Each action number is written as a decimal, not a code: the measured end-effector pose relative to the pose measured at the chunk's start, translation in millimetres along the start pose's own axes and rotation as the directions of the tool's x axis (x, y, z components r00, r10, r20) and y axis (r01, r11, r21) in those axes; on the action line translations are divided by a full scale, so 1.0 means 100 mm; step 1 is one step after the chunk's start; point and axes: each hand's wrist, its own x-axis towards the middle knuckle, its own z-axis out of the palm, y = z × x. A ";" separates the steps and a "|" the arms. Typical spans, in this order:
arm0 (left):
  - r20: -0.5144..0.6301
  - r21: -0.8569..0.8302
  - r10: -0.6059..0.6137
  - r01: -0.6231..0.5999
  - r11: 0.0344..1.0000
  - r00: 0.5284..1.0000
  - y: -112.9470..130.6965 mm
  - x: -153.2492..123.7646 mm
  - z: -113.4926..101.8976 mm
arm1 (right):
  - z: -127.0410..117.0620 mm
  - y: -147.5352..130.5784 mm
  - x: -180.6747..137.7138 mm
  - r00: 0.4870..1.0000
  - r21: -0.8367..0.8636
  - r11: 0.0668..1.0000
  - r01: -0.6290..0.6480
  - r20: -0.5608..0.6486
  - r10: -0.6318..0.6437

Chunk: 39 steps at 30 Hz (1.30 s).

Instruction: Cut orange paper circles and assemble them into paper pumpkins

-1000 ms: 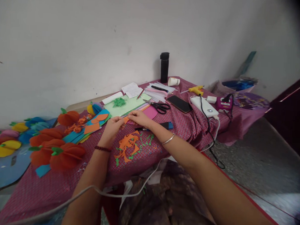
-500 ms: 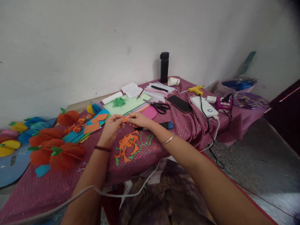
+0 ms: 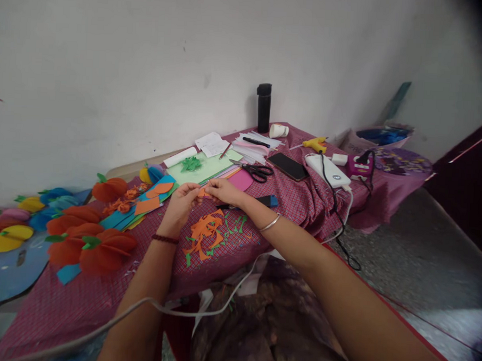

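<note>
I have the left hand and right hand meeting over the middle of the maroon cloth-covered bench. Each grip is pinched closed on one small orange paper cut-out, which is held at the fingertips just above the cloth. Loose orange and green paper scraps lie nearer the front edge, and black-handled scissors lie toward the back. I judge the cut-out featherlight, limp and easily creased or torn, so it is best held lightly by its edges.
</note>
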 end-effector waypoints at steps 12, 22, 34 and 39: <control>-0.108 0.078 0.094 -0.086 0.993 0.990 -0.04 0.04 -0.03 | 0.01 -0.04 -0.05 0.998 0.085 0.994 -0.067 0.021 0.065; -0.035 0.032 -0.005 0.006 0.999 0.999 -0.07 0.03 -0.01 | 0.00 0.03 -0.01 0.999 -0.052 0.999 -0.006 -0.042 0.003; 0.017 0.118 -0.115 0.112 0.987 0.993 -0.06 0.01 -0.01 | 0.01 0.10 0.01 1.000 -0.061 0.998 0.003 -0.001 -0.003; 0.107 0.199 -0.130 0.107 0.974 0.986 -0.06 0.01 -0.05 | 0.01 0.07 0.04 0.997 -0.198 0.977 0.073 -0.007 -0.076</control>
